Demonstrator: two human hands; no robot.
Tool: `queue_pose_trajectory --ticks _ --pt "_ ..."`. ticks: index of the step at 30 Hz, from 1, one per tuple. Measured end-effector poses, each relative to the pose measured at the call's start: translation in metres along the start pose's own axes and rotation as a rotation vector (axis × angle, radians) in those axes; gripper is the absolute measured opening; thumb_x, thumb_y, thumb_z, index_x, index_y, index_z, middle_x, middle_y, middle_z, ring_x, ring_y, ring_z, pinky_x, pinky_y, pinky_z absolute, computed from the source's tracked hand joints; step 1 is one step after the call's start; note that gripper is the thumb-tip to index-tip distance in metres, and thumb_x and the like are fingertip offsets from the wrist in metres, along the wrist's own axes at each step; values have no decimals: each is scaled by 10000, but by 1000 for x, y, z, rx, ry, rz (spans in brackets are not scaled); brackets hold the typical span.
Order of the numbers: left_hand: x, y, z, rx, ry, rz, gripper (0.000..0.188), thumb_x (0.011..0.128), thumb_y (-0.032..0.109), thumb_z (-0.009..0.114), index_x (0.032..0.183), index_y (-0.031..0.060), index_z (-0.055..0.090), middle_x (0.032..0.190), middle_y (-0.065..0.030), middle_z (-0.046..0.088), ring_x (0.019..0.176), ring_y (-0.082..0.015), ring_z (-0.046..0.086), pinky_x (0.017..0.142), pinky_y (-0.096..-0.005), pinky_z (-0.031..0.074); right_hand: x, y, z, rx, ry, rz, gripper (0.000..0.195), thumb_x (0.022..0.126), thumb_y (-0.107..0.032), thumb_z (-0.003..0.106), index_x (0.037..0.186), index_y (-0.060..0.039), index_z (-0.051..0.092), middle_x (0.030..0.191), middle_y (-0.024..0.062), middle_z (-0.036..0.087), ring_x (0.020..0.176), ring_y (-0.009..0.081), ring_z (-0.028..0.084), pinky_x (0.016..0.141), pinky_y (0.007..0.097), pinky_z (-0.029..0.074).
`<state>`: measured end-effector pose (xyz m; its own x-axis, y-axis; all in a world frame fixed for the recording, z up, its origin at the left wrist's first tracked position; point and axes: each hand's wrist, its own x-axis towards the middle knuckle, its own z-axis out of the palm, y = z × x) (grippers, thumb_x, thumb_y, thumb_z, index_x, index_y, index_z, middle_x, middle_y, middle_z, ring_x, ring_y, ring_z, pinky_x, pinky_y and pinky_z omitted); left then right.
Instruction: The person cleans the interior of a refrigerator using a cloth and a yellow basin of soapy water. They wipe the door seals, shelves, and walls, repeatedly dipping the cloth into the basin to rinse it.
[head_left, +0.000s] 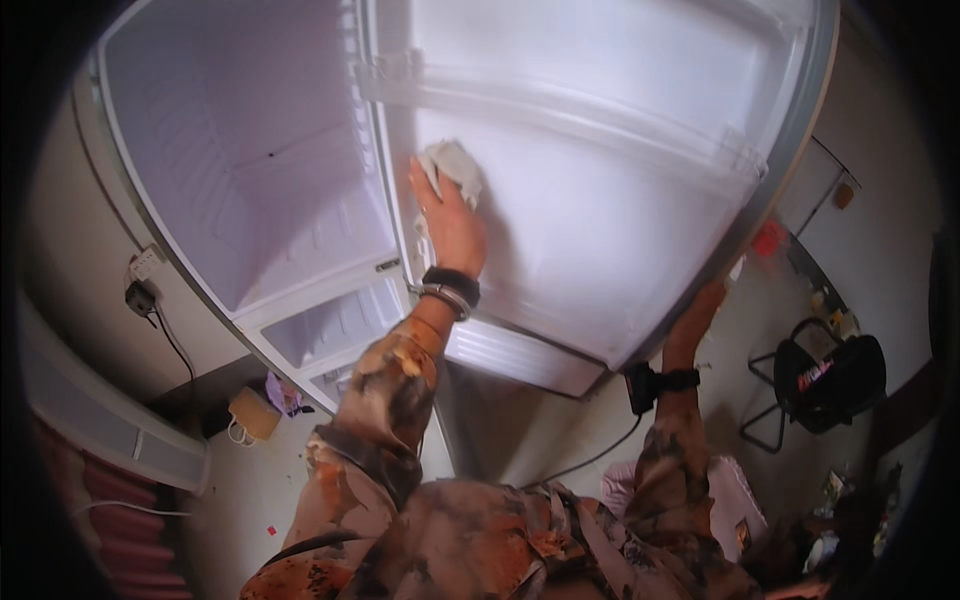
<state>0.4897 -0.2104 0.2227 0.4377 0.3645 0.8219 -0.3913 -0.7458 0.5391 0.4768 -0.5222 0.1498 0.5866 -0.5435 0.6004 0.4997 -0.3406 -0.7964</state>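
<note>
My left hand (454, 229) presses a pale, crumpled cloth (455, 166) against the white inner side of an open refrigerator door (600, 225), near its hinge edge. A clear door shelf (562, 112) runs across the door above this hand. My right hand (705, 300) is at the outer edge of the same door; its fingers are partly hidden, with a bit of something whitish beside them. To the left stands the bare upper compartment (262, 150) of the refrigerator, and below it a smaller open compartment (337, 322). A lower door (525, 356) is also swung out.
A black chair (832, 382) stands at the right, near a table edge with small items. At the left, a power strip (147, 262) with a plugged-in adapter hangs on the wall. A tan bag (255, 414) and a purple plastic bag (283, 394) lie on the floor.
</note>
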Motion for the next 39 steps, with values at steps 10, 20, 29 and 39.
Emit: queue_pose_trajectory --ticks 10,20,29,39 --pt "-152 44 24 -33 -748 665 356 728 75 536 1081 77 582 1374 -112 321 1270 -391 273 1014 -474 297 -2 -19 0 -23 -56 7 445 966 -326 289 1196 51 343 1114 186 455 1016 265 429 914 349 337" --pt "-113 -57 -32 596 -789 405 285 731 83 533 1000 97 625 1340 -74 372 1209 -386 352 968 -483 342 8 -3 2 -37 -45 -94 460 972 -319 277 1229 57 345 1151 179 436 1053 266 422 935 353 327" --pt "-172 -108 -135 382 -406 -100 421 706 2 550 1114 102 562 1229 -177 458 1062 -396 454 887 -433 415 2 -31 1 9 -61 -22 513 951 -435 261 1165 11 397 1139 127 433 1045 208 413 934 331 323" --pt "-456 -213 -125 89 -1349 -1224 874 706 185 549 1364 -73 35 906 -263 609 878 -368 598 779 -359 473 -7 -56 13 -27 -148 57 639 937 -514 173 1286 -1 330 1302 125 381 1173 214 365 1019 333 250"
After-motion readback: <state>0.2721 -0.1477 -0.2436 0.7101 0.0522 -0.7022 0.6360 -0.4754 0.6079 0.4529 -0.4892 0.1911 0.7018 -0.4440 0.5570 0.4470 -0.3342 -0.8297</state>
